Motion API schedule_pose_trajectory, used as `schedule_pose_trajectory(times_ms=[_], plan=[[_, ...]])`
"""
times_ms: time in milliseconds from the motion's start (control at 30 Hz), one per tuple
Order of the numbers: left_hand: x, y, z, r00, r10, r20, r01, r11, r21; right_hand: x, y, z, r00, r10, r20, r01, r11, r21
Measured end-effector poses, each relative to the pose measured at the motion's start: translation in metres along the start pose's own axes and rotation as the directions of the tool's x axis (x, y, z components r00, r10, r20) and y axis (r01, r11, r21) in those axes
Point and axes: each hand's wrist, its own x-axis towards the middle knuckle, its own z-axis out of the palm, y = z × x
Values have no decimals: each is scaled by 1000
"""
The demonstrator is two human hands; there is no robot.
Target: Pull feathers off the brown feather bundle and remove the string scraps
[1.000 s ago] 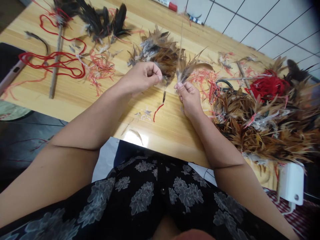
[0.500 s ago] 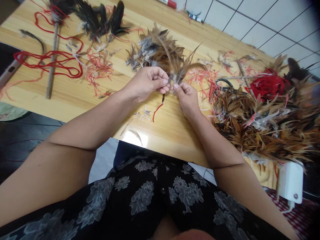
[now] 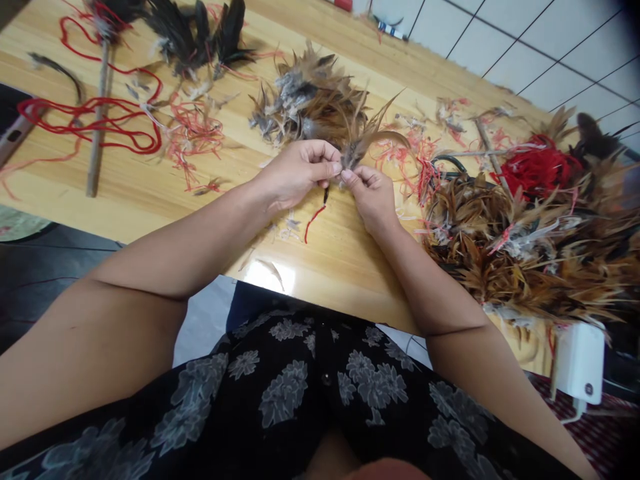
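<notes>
My left hand (image 3: 295,175) and my right hand (image 3: 371,197) meet over the wooden table (image 3: 150,180), fingertips pinched together on the quill ends of a small bunch of brown feathers (image 3: 367,141) that fans up and to the right. A short red thread (image 3: 313,219) hangs down from the bunch between my hands. Just behind my hands lies a pile of brown and grey feathers (image 3: 310,100).
A large heap of brown feathers (image 3: 525,253) and a ball of red thread (image 3: 535,170) fill the right of the table. Red cord (image 3: 95,123), a wooden stick (image 3: 97,113) and black feathers (image 3: 200,33) lie at the left. A white box (image 3: 580,363) sits at the right edge.
My hands have come together: the left hand moved right to meet the right hand at the feather bunch's base. The bunch dropped slightly lower.
</notes>
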Motion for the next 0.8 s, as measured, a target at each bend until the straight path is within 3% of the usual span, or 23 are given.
schedule_pose_trajectory(times_ms=[367, 633, 800], plan=[[-1, 0, -6, 996, 91, -7, -89, 986, 143, -2, -5, 0, 999, -5, 38, 6, 1000, -31], [7, -7, -14, 990, 105, 90, -117, 984, 133, -2, -8, 0, 998, 1, 57, -1, 1000, 4], [14, -2, -37, 963, 270, 23, -265, 920, 287, 0, 1, -7, 999, -5, 46, 4, 1000, 27]])
